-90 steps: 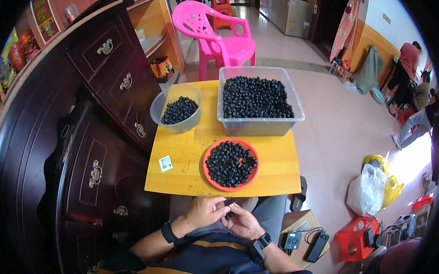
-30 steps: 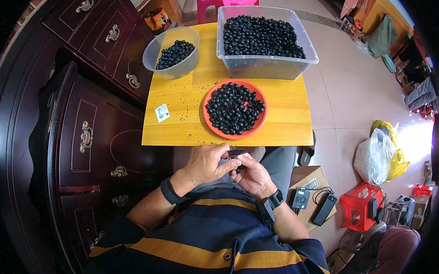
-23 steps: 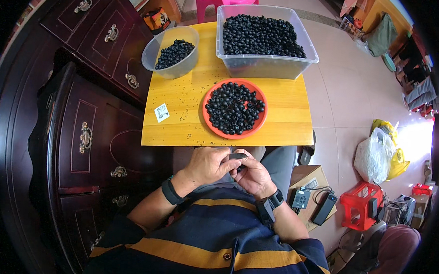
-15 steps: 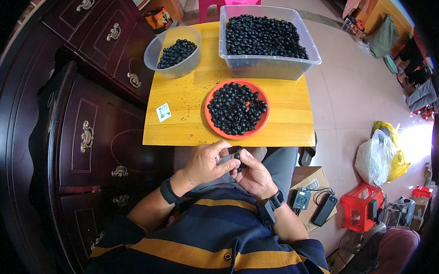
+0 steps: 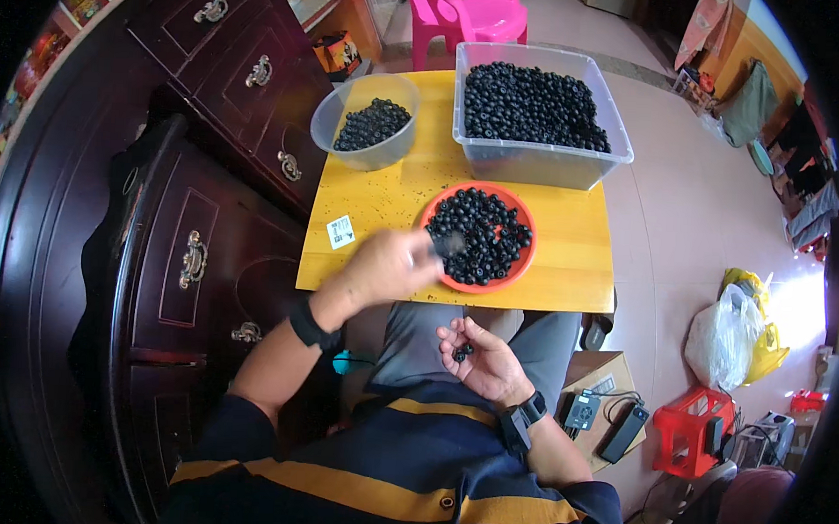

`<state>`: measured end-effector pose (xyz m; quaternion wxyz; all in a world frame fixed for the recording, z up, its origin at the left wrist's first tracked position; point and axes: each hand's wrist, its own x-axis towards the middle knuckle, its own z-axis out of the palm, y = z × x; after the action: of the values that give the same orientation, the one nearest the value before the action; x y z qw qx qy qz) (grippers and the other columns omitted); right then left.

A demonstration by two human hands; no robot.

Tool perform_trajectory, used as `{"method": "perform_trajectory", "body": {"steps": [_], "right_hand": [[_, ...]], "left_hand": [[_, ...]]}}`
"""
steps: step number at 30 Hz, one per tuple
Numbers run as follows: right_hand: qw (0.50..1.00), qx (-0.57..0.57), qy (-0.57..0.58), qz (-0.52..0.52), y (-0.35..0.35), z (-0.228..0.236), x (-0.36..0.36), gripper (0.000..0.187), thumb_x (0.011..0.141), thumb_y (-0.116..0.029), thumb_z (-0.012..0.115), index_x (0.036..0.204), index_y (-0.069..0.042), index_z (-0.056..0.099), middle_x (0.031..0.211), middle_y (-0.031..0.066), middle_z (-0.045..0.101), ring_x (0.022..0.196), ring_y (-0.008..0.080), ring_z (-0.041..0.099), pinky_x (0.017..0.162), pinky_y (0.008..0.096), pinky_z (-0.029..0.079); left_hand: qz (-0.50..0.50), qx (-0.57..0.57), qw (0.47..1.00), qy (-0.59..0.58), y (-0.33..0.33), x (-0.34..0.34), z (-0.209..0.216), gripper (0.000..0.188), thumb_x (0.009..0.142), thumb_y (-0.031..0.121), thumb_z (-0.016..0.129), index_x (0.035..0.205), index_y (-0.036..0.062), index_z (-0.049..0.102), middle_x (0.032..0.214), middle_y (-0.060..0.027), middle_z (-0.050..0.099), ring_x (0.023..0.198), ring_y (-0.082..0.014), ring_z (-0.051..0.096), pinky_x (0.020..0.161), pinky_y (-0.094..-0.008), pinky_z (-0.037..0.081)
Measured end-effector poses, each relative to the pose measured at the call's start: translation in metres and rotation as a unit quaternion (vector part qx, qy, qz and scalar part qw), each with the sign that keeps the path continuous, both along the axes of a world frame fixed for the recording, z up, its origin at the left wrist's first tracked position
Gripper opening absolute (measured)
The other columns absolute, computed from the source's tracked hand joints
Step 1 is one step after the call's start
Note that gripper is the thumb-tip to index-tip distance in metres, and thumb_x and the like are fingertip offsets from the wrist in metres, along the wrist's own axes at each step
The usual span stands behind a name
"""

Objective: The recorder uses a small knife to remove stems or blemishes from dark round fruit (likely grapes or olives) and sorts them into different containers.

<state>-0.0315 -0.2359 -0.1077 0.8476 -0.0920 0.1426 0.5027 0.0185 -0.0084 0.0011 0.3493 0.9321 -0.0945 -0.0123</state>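
My right hand [image 5: 492, 366] is palm up above my lap, fingers curled around a few small black round pieces [image 5: 463, 353]. Over the left rim of an orange-red plate [image 5: 529, 259] is my left hand [image 5: 391, 265], smeared by motion. A dark blur shows at its fingertips, and what it is cannot be made out. Piled on the plate are many black round pieces [image 5: 482, 232], some with a hole in the middle. Similar pieces fill a large clear plastic bin [image 5: 536, 155] behind the plate and partly fill a clear round tub [image 5: 327, 127] at the far left.
The yellow wooden table [image 5: 571, 226] bears a small white label [image 5: 340, 231] and dark crumbs. A dark wooden cabinet [image 5: 155, 325] stands close on the left. On the right floor are a cardboard box [image 5: 591, 368] with devices, a red stool [image 5: 684, 428] and plastic bags [image 5: 720, 336]. Behind is a pink chair [image 5: 491, 17].
My hands were together over my lap and are now apart. The left has moved forward to the plate; the right has turned more open, showing the black pieces. The head view has shifted slightly.
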Motion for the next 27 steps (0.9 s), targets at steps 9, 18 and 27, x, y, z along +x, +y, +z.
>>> {"method": "perform_trajectory", "body": {"steps": [9,18,27], "right_hand": [[0.999,-0.038,0.012,-0.026,0.000,0.020,0.004,0.020,0.096,-0.019,0.057,0.109,-0.004,0.060,0.121,0.0176,0.061,0.106,0.0268,0.061,0.097,0.0405,0.048],[0.998,-0.012,-0.016,-0.063,0.002,-0.004,0.006,0.031,0.098,-0.020,0.051,0.123,-0.001,0.054,0.111,0.0113,0.062,0.104,0.0251,0.060,0.096,0.0422,0.048],[0.998,-0.033,-0.014,-0.055,0.001,0.007,0.007,0.032,0.100,-0.019,0.046,0.126,-0.001,0.052,0.133,0.0181,0.053,0.122,0.0302,0.052,0.102,0.0445,0.043]], "left_hand": [[0.100,-0.177,0.976,-0.083,0.024,0.017,-0.001,0.027,0.086,0.025,0.070,0.094,-0.0005,0.064,0.073,-0.0067,0.064,0.067,-0.0124,0.059,0.063,-0.0312,0.048],[-0.068,0.012,0.995,0.076,-0.054,-0.061,-0.039,0.027,0.077,0.025,0.073,0.094,0.0064,0.065,0.072,-0.0099,0.066,0.067,-0.0303,0.067,0.062,-0.0393,0.054],[-0.098,0.071,0.993,0.011,-0.062,-0.067,-0.053,0.023,0.077,0.024,0.070,0.091,0.0065,0.065,0.079,-0.0121,0.066,0.069,-0.0323,0.066,0.061,-0.0439,0.052]]}}
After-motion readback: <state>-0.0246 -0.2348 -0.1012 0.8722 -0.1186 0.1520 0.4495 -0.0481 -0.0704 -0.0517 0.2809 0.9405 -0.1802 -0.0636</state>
